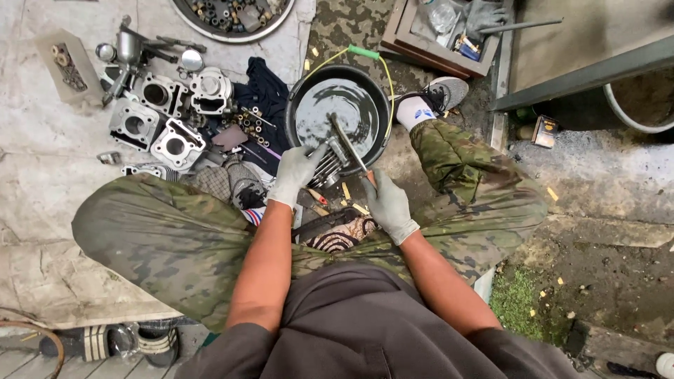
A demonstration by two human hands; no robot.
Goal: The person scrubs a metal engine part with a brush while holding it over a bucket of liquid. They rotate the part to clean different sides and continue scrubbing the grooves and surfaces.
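Finned engine part [328,163] sits at the near rim of the black basin [298,105], centre of the frame, its thin metal fins (silvery, wet-looking) tilted over the edge. Left hand [295,173], in a grey work glove, is closed on the part's left side, fingers wrapped over the fins. Right hand [386,203], also gloved, is gripped around the handle of a brush [349,144], whose long shaft runs up and left across the part toward the middle of the basin.

The basin holds dark liquid w/ a sheen; a yellow hose [382,70] w/ a green end curves round its upper right rim. Basin stands on the ground between the person's knees, camouflage trousers [161,238] filling the lower half of the frame.

Left of the basin, upper left of the frame: several grey engine cylinders [161,119] and small bolts spread on a dark cloth [263,88] and pale concrete. Top centre, a round tray [232,35] of small parts, cut off by the frame edge. Top right, a wooden box [407,31] w/ rags and bits. A grey shoe w/ white sock [432,102] shows just right of the basin.
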